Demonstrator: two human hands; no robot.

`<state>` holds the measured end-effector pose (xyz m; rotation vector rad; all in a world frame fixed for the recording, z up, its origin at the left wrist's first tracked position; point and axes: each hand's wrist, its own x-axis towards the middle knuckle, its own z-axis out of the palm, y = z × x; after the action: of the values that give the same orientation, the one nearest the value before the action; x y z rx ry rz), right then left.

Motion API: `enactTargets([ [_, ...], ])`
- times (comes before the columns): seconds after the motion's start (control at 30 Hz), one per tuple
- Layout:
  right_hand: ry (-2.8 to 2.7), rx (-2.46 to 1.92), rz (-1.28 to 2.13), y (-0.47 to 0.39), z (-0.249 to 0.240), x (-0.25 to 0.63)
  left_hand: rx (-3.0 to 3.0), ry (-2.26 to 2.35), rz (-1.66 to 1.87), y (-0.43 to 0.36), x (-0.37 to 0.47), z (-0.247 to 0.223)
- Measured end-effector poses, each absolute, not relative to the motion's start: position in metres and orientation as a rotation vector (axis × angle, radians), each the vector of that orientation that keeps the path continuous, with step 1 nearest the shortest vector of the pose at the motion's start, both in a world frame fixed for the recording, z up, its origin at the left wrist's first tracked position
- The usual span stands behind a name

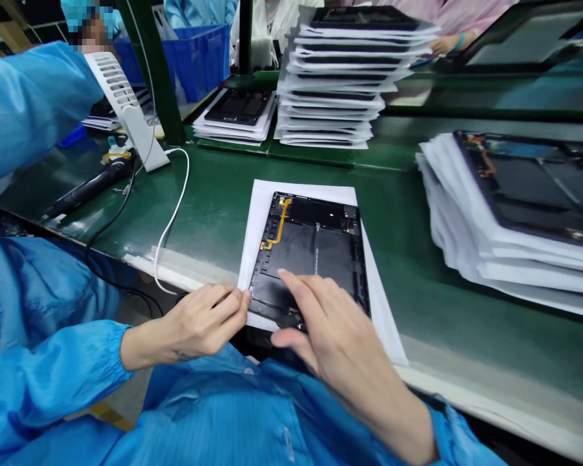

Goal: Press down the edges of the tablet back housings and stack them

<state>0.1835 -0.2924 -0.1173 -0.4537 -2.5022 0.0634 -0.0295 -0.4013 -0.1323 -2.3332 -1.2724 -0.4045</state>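
Note:
A black tablet housing [296, 259] with an orange flex cable along its left side lies on a white sheet [383, 310] at the table's front edge. My left hand [214, 317] is at the housing's lower left corner, its fingers pressed together; what they hold, if anything, is too small to make out. Over the lower right part of the housing is my right hand [325, 317], thumb and fingers apart, with nothing visible between them. Its palm faces down and hides the lower edge of the housing.
Sheets and housings form a tall stack [335, 84] at the back, a smaller pile [238, 113] beside it and another [505, 239] at right. A white stand [136, 123], cables and a black tool [92, 188] lie left, near a co-worker's blue sleeve [34, 103].

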Motion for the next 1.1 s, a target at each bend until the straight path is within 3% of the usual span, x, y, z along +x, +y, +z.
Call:
enactTargets([
  [0.13,-2.498,-0.475,-0.101,-0.283,-0.105,0.196,-2.373,-1.282,-0.479,-0.4,-0.025,-0.129],
  [0.37,-2.6,-0.363,0.36,-0.288,-0.11,0.199,-2.562,-1.699,-0.877,-0.383,-0.035,-0.128],
  [0.83,-2.577,-0.397,0.377,-0.294,-0.128,0.188,-2.679,-1.693,-0.888,-0.371,-0.033,-0.145],
  [1.1,-2.676,-0.26,0.015,-0.295,-0.116,0.181,-2.636,-1.675,-0.933,-0.37,-0.031,-0.15],
])
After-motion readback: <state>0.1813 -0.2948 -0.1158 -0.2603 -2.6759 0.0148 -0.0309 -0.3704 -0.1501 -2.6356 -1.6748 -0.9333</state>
